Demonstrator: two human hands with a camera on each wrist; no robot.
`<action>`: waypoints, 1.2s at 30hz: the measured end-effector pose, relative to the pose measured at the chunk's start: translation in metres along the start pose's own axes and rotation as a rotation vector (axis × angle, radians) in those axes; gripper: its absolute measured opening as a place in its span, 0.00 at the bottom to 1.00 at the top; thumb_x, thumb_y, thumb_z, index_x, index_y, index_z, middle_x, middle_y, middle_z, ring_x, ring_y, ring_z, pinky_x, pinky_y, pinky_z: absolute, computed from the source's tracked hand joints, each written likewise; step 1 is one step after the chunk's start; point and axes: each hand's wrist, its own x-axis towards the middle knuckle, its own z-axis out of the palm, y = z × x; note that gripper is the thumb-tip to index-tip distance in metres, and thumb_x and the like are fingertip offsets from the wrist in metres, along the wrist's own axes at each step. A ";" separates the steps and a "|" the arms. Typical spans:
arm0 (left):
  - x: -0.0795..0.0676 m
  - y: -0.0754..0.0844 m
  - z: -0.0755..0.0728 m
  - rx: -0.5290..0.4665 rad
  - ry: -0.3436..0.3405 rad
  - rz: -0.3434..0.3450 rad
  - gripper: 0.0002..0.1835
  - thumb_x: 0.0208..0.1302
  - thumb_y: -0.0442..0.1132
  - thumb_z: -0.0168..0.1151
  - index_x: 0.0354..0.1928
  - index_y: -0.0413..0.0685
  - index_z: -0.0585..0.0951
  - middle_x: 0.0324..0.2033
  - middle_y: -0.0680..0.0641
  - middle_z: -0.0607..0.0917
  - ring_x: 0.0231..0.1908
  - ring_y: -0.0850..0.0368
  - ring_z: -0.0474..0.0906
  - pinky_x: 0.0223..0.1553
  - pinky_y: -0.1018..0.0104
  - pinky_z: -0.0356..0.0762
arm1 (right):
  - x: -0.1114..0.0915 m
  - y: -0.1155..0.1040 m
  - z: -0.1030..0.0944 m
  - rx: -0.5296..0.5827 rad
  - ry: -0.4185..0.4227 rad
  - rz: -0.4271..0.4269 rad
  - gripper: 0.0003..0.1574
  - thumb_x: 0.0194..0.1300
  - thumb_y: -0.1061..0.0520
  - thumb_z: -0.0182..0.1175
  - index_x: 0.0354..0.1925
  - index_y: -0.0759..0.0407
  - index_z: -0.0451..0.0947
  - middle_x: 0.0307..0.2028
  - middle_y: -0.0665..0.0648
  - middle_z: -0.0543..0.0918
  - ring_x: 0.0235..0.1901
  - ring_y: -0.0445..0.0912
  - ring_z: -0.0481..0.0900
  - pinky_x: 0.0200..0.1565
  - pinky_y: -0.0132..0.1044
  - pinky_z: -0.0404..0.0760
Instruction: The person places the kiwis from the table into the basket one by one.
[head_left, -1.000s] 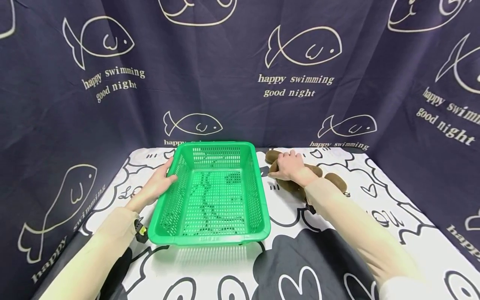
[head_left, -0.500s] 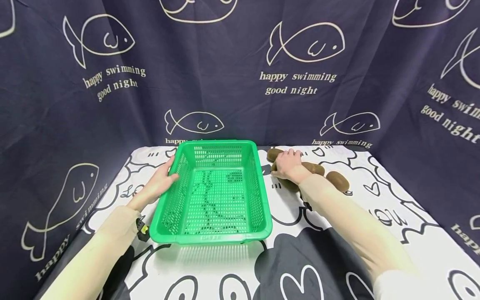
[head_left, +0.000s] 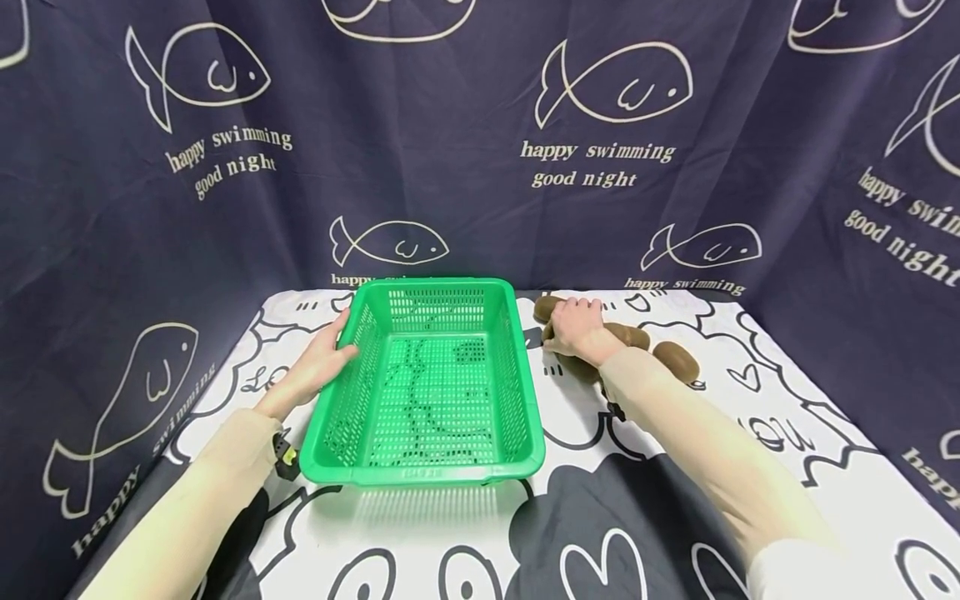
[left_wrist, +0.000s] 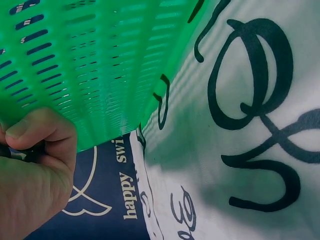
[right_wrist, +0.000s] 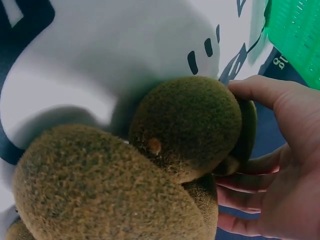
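Head view: my left hand (head_left: 321, 361) is gripping a green rectangular plastic basket (head_left: 423, 476).
Fuzzy brown oval kiwifruit (right_wrist: 185, 122): they are lying near the basket; my right hand (head_left: 579, 328) is holding one.

The basket (head_left: 422, 476) opens upward, its walls (head_left: 519, 398) blocking sideways passage.

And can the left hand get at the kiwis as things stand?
Probably not directly: the left hand is at the left side of the green basket, which stands between it and the kiwis, where the right hand holds one.
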 end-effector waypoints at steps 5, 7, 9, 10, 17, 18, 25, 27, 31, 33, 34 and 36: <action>-0.001 0.001 0.000 -0.003 -0.001 -0.007 0.44 0.61 0.30 0.48 0.76 0.39 0.40 0.74 0.33 0.49 0.62 0.39 0.63 0.65 0.43 0.66 | -0.001 0.001 -0.003 0.057 0.036 -0.007 0.48 0.48 0.36 0.69 0.50 0.74 0.70 0.46 0.71 0.73 0.47 0.66 0.75 0.50 0.60 0.73; -0.001 0.002 0.000 0.001 0.004 -0.013 0.43 0.61 0.30 0.48 0.76 0.39 0.40 0.74 0.33 0.49 0.61 0.39 0.64 0.64 0.44 0.67 | -0.002 0.002 -0.005 0.088 0.062 -0.015 0.46 0.48 0.38 0.69 0.49 0.74 0.70 0.46 0.72 0.72 0.45 0.67 0.77 0.48 0.59 0.75; -0.001 0.002 0.000 0.003 0.005 -0.016 0.43 0.61 0.30 0.48 0.76 0.39 0.40 0.74 0.33 0.49 0.61 0.39 0.64 0.63 0.45 0.68 | -0.003 0.002 -0.009 0.118 0.095 -0.022 0.45 0.47 0.40 0.69 0.47 0.75 0.70 0.46 0.72 0.71 0.42 0.67 0.78 0.46 0.58 0.78; -0.001 0.002 0.000 0.002 0.004 -0.016 0.44 0.61 0.30 0.48 0.76 0.39 0.40 0.74 0.33 0.49 0.61 0.39 0.64 0.63 0.45 0.68 | -0.004 0.003 -0.010 0.130 0.113 -0.026 0.44 0.47 0.41 0.69 0.47 0.75 0.70 0.45 0.72 0.71 0.40 0.67 0.79 0.44 0.58 0.79; -0.001 0.000 -0.001 -0.019 0.001 -0.021 0.44 0.61 0.30 0.48 0.76 0.42 0.39 0.74 0.33 0.50 0.61 0.39 0.64 0.62 0.45 0.69 | -0.007 0.008 -0.026 0.247 0.185 -0.056 0.42 0.47 0.44 0.70 0.46 0.75 0.67 0.46 0.74 0.68 0.36 0.67 0.79 0.40 0.58 0.82; -0.001 0.001 -0.001 -0.023 0.000 -0.022 0.44 0.61 0.30 0.48 0.76 0.42 0.39 0.74 0.33 0.50 0.61 0.38 0.64 0.62 0.45 0.69 | -0.008 0.009 -0.029 0.266 0.192 -0.059 0.42 0.47 0.45 0.71 0.46 0.75 0.67 0.47 0.73 0.68 0.37 0.67 0.79 0.41 0.59 0.81; -0.001 0.004 -0.002 -0.017 -0.001 -0.017 0.44 0.61 0.30 0.48 0.76 0.39 0.40 0.74 0.33 0.49 0.62 0.38 0.63 0.63 0.44 0.67 | -0.017 0.017 -0.045 0.318 0.316 -0.139 0.44 0.46 0.45 0.73 0.49 0.73 0.66 0.46 0.71 0.69 0.41 0.66 0.75 0.44 0.60 0.78; -0.001 0.004 -0.001 -0.013 -0.001 -0.021 0.44 0.61 0.30 0.48 0.76 0.40 0.39 0.74 0.33 0.48 0.62 0.38 0.63 0.64 0.43 0.67 | -0.020 0.020 -0.046 0.324 0.352 -0.163 0.44 0.46 0.45 0.73 0.50 0.72 0.66 0.46 0.70 0.71 0.42 0.66 0.75 0.44 0.60 0.78; 0.000 0.002 -0.001 -0.002 0.003 -0.020 0.44 0.61 0.30 0.48 0.76 0.40 0.39 0.74 0.33 0.49 0.63 0.37 0.62 0.65 0.42 0.65 | -0.025 0.024 -0.042 0.325 0.402 -0.201 0.44 0.45 0.46 0.72 0.51 0.72 0.67 0.45 0.70 0.72 0.41 0.65 0.75 0.43 0.60 0.77; 0.000 0.002 -0.001 0.000 0.005 -0.018 0.44 0.61 0.30 0.48 0.76 0.39 0.40 0.74 0.33 0.49 0.63 0.38 0.62 0.65 0.42 0.65 | -0.027 0.025 -0.040 0.316 0.419 -0.214 0.43 0.45 0.47 0.71 0.52 0.72 0.67 0.45 0.70 0.73 0.40 0.65 0.75 0.43 0.59 0.77; 0.000 0.002 -0.001 0.001 0.005 -0.018 0.44 0.61 0.30 0.48 0.76 0.40 0.40 0.74 0.33 0.49 0.63 0.38 0.62 0.65 0.42 0.65 | -0.027 0.025 -0.040 0.312 0.427 -0.219 0.43 0.45 0.47 0.71 0.52 0.72 0.67 0.46 0.70 0.73 0.40 0.65 0.75 0.43 0.59 0.77; 0.000 0.002 -0.001 0.000 0.004 -0.020 0.44 0.61 0.30 0.48 0.76 0.40 0.40 0.74 0.33 0.50 0.62 0.38 0.62 0.65 0.43 0.65 | -0.028 0.025 -0.040 0.307 0.441 -0.228 0.43 0.45 0.47 0.70 0.52 0.71 0.68 0.46 0.69 0.73 0.40 0.65 0.76 0.43 0.58 0.78</action>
